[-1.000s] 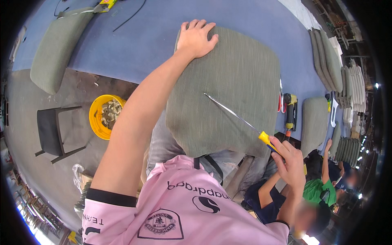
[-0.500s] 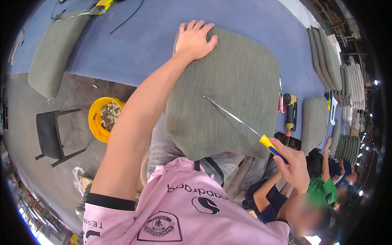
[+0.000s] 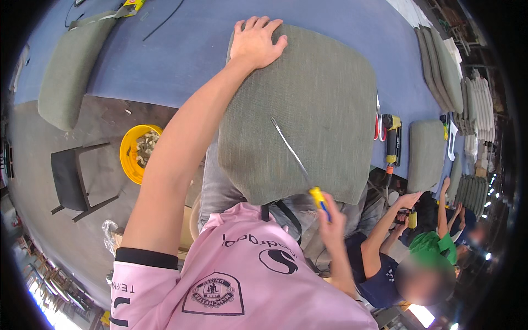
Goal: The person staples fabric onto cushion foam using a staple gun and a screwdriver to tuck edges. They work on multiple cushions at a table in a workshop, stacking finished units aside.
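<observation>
A grey-green fabric-covered seat pad (image 3: pixel 308 88) lies in front of me, its near edge over my lap. My left hand (image 3: pixel 257 44) rests on its far left corner, fingers spread over the edge. In my right hand (image 3: pixel 331 223) is a screwdriver-like tool (image 3: pixel 300 165) with a yellow and blue handle and a long thin metal shaft. My fingers are closed round the handle, somewhat blurred. The shaft points away and to the left over the pad; its tip is near the pad's middle, and whether it touches the fabric I cannot tell.
On the blue tabletop (image 3: pixel 165 55), a yellow and black air tool (image 3: pixel 392 140) and red-handled scissors (image 3: pixel 377 127) lie right of the pad. Other pads (image 3: pixel 77 71) lie left and right. A yellow bucket (image 3: pixel 132 165) of scraps and a black chair (image 3: pixel 71 179) stand left. Co-workers (image 3: pixel 374 264) are close right.
My right hand has moved left and toward my body, so the tool's handle sits nearer to me and the shaft is steeper. My left hand keeps its place on the pad, which has shifted slightly.
</observation>
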A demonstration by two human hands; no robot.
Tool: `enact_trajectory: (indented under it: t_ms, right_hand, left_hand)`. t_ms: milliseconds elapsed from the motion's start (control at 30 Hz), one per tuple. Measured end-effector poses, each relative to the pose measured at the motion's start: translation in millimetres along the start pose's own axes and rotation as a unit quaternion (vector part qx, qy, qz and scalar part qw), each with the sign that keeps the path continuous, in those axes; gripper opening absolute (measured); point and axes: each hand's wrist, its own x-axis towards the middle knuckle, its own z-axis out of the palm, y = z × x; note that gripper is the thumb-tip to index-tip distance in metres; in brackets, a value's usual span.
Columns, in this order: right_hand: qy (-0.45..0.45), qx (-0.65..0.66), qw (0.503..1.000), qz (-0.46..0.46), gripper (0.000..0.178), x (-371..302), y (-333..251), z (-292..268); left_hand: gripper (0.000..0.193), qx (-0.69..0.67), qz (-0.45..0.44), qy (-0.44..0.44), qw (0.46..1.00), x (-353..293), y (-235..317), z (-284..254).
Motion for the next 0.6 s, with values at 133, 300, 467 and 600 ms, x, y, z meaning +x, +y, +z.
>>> enact_trajectory:
  t_ms: [133, 300, 467, 600]
  right_hand:
    - [0.1, 0.21, 0.973, 0.012, 0.049, -18, 38, 76]
    - [0.071, 0.066, 0.995, -0.001, 0.052, -24, -53, 15]
    - [0.154, 0.137, 0.978, -0.04, 0.046, -31, -37, 46]
    - [0.149, 0.139, 0.977, -0.071, 0.042, -22, 7, 96]
  left_hand:
    - [0.058, -0.012, 0.02, 0.017, 1.0, 0, -2, 1]
    - [0.056, -0.013, 0.015, 0.031, 0.999, 0, -6, 2]
    - [0.055, -0.012, 0.009, 0.007, 1.0, 6, 3, -4]
    - [0.056, -0.028, 0.039, 0.002, 0.999, 4, 0, -4]
